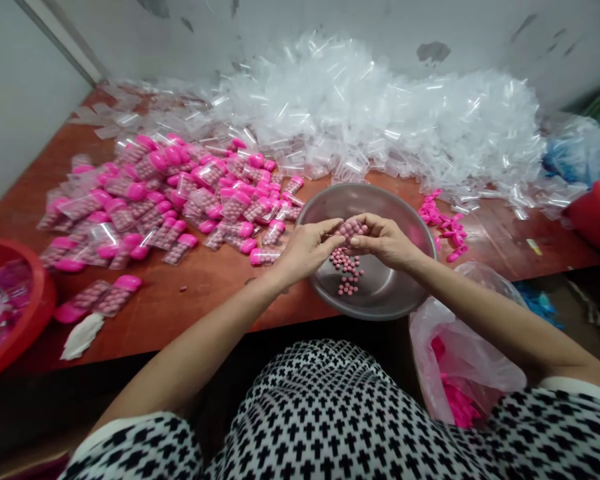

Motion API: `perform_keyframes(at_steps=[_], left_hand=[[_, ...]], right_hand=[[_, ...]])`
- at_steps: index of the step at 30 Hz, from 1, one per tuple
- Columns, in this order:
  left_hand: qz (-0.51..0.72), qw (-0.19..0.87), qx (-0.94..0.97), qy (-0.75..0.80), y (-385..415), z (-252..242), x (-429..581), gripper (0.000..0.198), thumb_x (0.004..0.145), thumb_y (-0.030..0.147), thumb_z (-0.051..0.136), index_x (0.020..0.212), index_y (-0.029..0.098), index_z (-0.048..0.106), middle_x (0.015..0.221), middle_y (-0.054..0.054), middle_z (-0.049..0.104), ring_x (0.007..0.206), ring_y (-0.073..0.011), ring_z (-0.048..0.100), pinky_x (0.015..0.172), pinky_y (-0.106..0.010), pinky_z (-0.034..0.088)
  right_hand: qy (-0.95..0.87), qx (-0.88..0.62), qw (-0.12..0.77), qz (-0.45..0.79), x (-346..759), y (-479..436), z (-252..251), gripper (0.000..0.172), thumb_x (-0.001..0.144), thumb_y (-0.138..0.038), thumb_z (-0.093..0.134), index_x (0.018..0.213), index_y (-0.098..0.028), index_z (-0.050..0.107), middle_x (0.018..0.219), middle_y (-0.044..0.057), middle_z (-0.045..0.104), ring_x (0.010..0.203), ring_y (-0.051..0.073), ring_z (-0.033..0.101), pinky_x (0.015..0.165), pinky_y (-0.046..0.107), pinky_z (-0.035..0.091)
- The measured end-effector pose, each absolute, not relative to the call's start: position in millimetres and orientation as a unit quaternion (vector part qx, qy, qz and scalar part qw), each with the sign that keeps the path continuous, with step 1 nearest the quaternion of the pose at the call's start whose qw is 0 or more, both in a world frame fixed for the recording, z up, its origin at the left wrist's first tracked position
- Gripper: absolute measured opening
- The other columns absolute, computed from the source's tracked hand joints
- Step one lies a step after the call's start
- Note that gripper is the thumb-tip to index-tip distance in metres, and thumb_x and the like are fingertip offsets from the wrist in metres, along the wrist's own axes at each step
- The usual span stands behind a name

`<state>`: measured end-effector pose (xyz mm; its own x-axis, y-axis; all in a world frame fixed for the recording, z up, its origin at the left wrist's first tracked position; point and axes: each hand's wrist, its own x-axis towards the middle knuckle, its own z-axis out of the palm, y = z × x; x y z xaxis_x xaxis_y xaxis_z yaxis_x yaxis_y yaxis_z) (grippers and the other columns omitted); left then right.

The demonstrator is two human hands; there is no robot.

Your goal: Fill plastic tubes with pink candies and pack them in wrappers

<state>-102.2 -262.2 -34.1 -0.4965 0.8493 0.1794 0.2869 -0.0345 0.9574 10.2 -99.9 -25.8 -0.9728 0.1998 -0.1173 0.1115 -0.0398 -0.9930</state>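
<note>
L hand (305, 250): pinching bead-filled pkt (353, 230) w/ R hand (387, 241), over basin (385, 288).
Pkt: prob. light, slick, flexible; grip sides.
Loose beads (347, 261): likely hard, apt to roll.

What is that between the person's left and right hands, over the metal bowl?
The head view shows a cluster of pink beads, held by the left hand and right hand; any wrapping is hard to make out.
</note>
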Motion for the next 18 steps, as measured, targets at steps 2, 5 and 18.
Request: perform_keyframes(at_steps=[2,5,18], left_hand=[[0.614,0.330,0.403,0.593,-252.1,-35.1,-98.4,0.035,0.081,0.037,0.068,0.108,0.016,0.073,0.109,-0.009,0.075,0.106,-0.0266,0.068,0.093,-0.038,0.054],[0.670,0.435,0.290,0.527,-241.1,-35.9,-93.1,0.038,0.069,0.038,0.081,0.098,0.014,0.073,0.101,-0.008,0.075,0.089,-0.0224,0.071,0.080,-0.034,0.059],[0.662,0.450,0.236,0.551,-235.9,-35.3,-87.2,0.042,0.060,0.034,0.090,0.094,0.016,0.075,0.094,-0.007,0.076,0.081,-0.0168,0.072,0.076,-0.027,0.061]], right_hand=[[-0.702,-0.121,0.066,0.699,15.7,-99.2,-26.5,0.044,0.065,-0.038,0.086,0.096,-0.018,0.062,0.083,0.000,0.069,0.073,0.014,0.067,0.071,0.031,0.061],[-0.732,-0.127,0.109,0.661,23.8,-94.7,-26.2,0.050,0.062,-0.037,0.088,0.100,-0.019,0.061,0.081,-0.001,0.068,0.072,0.014,0.067,0.066,0.029,0.060],[-0.797,-0.073,0.214,0.561,42.5,-84.2,-31.7,0.019,0.084,-0.036,0.068,0.089,-0.019,0.060,0.069,-0.004,0.064,0.061,0.011,0.063,0.060,0.023,0.053]])
